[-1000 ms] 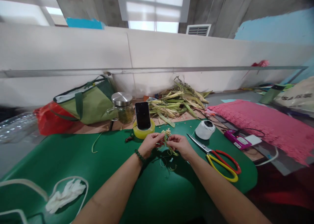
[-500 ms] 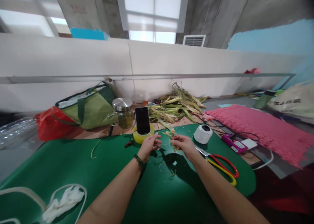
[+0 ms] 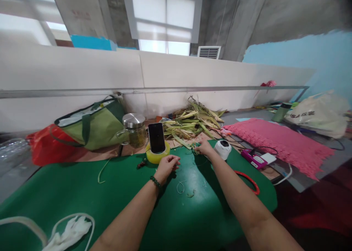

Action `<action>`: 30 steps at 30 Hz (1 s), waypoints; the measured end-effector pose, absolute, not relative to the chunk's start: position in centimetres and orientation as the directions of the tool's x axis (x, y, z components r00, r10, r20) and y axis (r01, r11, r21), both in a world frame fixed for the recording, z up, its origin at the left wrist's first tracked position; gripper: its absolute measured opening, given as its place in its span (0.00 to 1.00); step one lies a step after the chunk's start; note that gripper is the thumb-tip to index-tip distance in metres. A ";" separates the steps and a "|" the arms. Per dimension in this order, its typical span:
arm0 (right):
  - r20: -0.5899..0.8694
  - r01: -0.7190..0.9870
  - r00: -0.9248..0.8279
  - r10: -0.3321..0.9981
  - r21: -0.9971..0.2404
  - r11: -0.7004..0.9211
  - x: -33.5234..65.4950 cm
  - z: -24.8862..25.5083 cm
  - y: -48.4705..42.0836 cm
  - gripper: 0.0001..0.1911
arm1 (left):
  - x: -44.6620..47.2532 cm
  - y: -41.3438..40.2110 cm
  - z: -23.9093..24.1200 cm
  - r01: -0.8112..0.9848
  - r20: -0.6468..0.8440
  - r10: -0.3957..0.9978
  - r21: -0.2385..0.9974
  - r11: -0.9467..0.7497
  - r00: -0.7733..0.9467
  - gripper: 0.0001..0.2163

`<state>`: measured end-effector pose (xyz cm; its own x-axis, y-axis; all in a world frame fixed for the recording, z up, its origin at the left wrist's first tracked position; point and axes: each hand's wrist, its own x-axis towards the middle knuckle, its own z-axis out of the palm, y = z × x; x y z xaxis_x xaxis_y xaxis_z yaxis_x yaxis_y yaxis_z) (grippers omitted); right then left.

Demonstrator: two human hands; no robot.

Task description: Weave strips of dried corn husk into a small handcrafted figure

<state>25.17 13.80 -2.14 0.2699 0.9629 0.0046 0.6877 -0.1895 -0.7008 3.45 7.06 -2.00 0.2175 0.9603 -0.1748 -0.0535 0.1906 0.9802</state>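
Observation:
My right hand (image 3: pixel 205 148) is stretched forward near the far edge of the green table mat (image 3: pixel 121 196), its fingers closed on a small knotted piece of corn husk (image 3: pixel 195 148) that they partly cover. My left hand (image 3: pixel 167 166), with a green bead bracelet at the wrist, hovers over the mat in front of a roll of yellow tape (image 3: pixel 155 158). Its fingers are curled together, and I cannot make out what is in them. A loop of thin thread (image 3: pixel 180 187) and husk scraps (image 3: pixel 191 194) lie between my arms.
Behind my right hand is a heap of corn husks (image 3: pixel 192 121). A phone (image 3: pixel 156 137) leans upright at the tape, beside a lidded glass jar (image 3: pixel 134 132). A white thread spool (image 3: pixel 223 149) stands near my right wrist. Red-handled scissors (image 3: pixel 254 187) are partly hidden by my right arm.
My right hand has moved forward, carrying the husk piece away from my left hand toward the heap. My left hand has curled its fingers more and stayed near its place. The view has shifted slightly.

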 end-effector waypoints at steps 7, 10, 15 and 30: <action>0.020 0.870 0.347 0.938 -0.381 -0.314 24.5 -0.7 13.2 0.20 | 3.5 7.1 -2.1 -0.039 -0.155 0.959 0.985 0.169 0.238 0.14; 0.072 0.915 0.316 0.946 -0.286 -0.284 24.4 1.0 12.3 0.16 | 3.5 7.3 -2.3 -0.032 -0.133 0.966 0.989 0.143 0.221 0.13; 0.223 0.966 0.191 0.956 -0.214 -0.143 23.4 4.9 11.7 0.16 | 3.7 7.5 -2.5 0.001 -0.043 0.988 0.999 0.043 0.148 0.08; 0.141 0.995 0.072 0.987 -0.078 -0.061 23.5 5.2 23.6 0.16 | 3.8 5.2 -2.2 0.691 0.269 0.833 0.467 -0.552 0.483 0.11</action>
